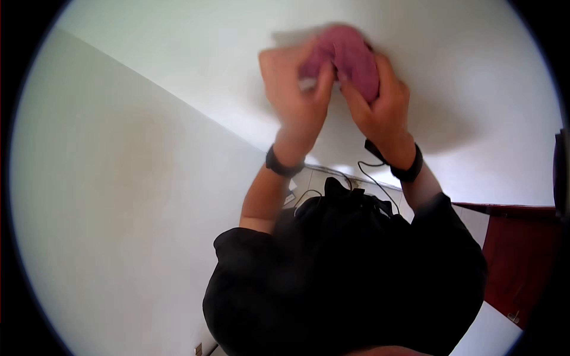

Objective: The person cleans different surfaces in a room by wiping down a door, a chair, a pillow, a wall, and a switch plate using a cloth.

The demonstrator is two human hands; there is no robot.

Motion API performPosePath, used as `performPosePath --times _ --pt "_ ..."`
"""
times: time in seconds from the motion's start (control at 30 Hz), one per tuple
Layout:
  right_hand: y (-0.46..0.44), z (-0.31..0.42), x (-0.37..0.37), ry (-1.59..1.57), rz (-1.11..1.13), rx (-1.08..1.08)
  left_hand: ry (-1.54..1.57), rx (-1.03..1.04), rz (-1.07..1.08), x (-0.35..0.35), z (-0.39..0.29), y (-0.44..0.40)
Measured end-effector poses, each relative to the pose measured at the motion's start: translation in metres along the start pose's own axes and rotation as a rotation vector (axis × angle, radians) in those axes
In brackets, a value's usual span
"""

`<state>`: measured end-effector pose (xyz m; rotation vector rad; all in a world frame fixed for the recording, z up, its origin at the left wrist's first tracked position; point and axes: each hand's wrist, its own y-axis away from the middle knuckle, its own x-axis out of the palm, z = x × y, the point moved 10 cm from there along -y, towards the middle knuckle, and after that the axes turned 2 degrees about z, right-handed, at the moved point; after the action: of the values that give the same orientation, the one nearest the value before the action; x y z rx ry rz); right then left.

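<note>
A pink cloth point(354, 56), bunched and folded over, is held between my two hands in front of a white wall. My left hand point(295, 80), slightly blurred, pinches the left end of the cloth with thumb and fingers. On the other side, my right hand point(383, 98) is closed around the right part, its thumb pressed on the near face. Both thumbs come close together at the lower middle of the cloth. Whether the cloth touches the wall I cannot tell.
The white wall point(475, 65) meets another pale wall point(113, 178) at a corner on the left. Black bands circle both wrists, and thin black cables point(377, 181) hang near my chest. A dark red panel point(516, 261) stands at lower right. Light floor tiles show below my arms.
</note>
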<state>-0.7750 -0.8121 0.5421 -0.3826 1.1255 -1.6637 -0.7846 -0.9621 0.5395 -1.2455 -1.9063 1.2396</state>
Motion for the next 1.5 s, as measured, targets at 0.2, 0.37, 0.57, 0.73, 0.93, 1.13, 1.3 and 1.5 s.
performPosePath --times 0.2,0.37,0.57,0.73,0.93,1.13,1.3,1.5 --pt "0.035 0.002 -0.008 0.088 0.019 0.063 0.049 -0.013 -0.037 -0.004 -0.002 0.044" --pt "0.120 -0.056 0.018 0.138 0.163 0.253 0.079 -0.283 0.117 0.008 0.047 0.153" --pt "0.223 -0.128 0.050 0.225 0.431 0.496 -0.027 -0.464 0.338 0.022 0.091 0.251" --pt "0.210 -0.117 0.049 0.257 0.445 0.451 -0.046 -0.485 0.340 0.020 0.080 0.231" --pt "0.122 -0.056 -0.039 0.118 0.148 0.298 0.019 -0.246 0.181 0.038 -0.018 0.132" --pt "0.039 0.006 -0.128 0.135 -0.132 0.107 0.095 0.056 0.070 0.067 -0.106 0.032" --pt "0.046 0.000 -0.183 0.138 -0.211 0.162 0.216 0.091 0.091 0.106 -0.143 0.037" --pt "0.120 -0.054 -0.182 0.117 -0.054 0.362 0.165 -0.060 0.290 0.138 -0.111 0.131"
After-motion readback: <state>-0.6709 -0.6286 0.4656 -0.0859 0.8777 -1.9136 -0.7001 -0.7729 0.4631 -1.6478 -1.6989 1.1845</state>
